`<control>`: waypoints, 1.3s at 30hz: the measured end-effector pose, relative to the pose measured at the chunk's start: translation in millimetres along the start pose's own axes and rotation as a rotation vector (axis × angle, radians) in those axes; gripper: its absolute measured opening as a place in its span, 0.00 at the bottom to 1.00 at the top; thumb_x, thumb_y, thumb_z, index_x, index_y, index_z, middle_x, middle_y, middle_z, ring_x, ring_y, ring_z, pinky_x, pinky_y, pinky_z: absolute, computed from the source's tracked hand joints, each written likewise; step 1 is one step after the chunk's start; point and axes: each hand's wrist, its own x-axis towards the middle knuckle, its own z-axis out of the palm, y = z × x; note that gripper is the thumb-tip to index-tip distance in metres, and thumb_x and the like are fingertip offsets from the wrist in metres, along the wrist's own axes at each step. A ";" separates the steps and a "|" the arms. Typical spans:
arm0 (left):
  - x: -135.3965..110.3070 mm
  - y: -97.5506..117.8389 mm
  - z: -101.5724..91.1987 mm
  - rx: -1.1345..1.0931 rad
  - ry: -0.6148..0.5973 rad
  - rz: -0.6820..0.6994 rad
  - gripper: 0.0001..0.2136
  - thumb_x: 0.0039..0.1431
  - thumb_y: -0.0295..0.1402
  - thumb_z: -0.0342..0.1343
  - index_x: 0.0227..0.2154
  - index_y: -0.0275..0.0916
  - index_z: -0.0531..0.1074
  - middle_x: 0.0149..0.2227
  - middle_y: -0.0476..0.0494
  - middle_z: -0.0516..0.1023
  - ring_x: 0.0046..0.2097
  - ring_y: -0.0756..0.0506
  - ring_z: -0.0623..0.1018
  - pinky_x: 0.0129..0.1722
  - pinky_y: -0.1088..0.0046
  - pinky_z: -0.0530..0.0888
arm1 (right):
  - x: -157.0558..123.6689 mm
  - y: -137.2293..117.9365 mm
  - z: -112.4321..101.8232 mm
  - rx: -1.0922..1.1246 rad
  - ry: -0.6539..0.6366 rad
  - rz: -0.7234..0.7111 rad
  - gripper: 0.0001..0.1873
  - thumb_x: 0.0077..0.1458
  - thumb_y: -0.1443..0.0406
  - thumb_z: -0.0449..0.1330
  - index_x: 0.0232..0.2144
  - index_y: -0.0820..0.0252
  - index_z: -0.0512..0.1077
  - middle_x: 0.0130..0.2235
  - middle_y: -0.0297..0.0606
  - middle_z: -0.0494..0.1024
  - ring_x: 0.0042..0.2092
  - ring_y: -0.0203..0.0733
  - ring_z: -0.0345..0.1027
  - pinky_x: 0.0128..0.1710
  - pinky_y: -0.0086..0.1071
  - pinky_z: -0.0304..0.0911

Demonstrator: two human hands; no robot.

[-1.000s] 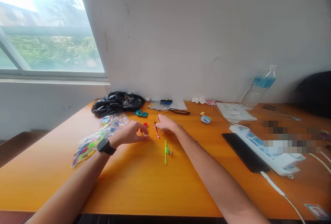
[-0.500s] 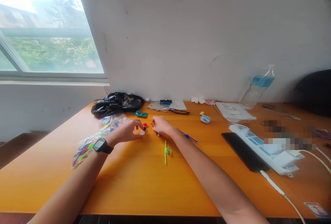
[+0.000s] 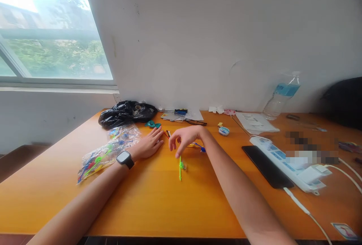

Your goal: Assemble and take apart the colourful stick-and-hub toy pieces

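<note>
My left hand lies flat on the orange table with its fingers stretched out and nothing in it; a black watch is on that wrist. My right hand hovers just above the table, fingers loosely curled downward and apart, holding nothing. A small red and black stick lies between the two hands. A green plastic stick lies right below the right hand. A blue stick piece and a yellow piece lie beside my right wrist.
Clear bags of coloured sticks lie left of my left hand. Behind them sit a black plastic bag and a teal piece. To the right are a phone, a power strip with cables, papers and a water bottle.
My left hand opened from a pinch on a small red piece and now lies flat. My right hand lifted off the red stick and opened; the blue stick shifted left.
</note>
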 end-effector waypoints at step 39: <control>25.5 32.7 -16.2 -0.569 0.558 0.001 0.15 0.71 0.39 0.56 0.56 0.41 0.70 0.54 0.36 0.76 0.47 0.43 0.83 0.45 0.65 0.83 | 47.8 8.1 27.3 0.810 0.684 -0.049 0.05 0.67 0.65 0.51 0.45 0.55 0.62 0.25 0.26 0.71 0.22 0.33 0.58 0.24 0.24 0.59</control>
